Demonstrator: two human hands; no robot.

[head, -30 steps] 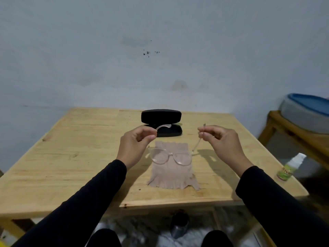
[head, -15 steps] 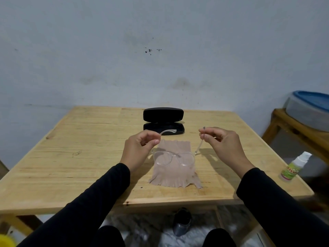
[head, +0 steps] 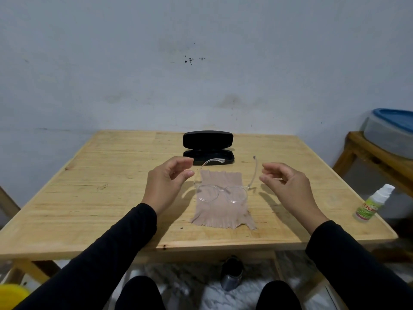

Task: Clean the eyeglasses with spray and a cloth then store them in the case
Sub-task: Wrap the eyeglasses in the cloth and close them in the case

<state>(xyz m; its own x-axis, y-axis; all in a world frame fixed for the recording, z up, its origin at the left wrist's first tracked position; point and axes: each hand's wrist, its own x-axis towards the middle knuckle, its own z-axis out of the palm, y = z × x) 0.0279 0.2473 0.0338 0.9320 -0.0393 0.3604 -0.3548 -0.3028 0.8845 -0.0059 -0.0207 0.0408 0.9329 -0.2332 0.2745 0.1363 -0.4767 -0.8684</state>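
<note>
On the wooden table (head: pixel 89 198), the clear-framed eyeglasses (head: pixel 222 193) stood lenses-down on the beige cloth (head: pixel 221 211), both temples unfolded and sticking up. The left hand (head: pixel 166 184) hovered just left of the left temple, thumb and fingers loosely curved with a gap between them, holding nothing. The right hand (head: pixel 288 186) hung just right of the right temple, fingers likewise relaxed and apart from it. Beyond the cloth sat the black case (head: pixel 208 147), lid raised. The spray bottle (head: pixel 371 205) stood near the table's right edge.
</note>
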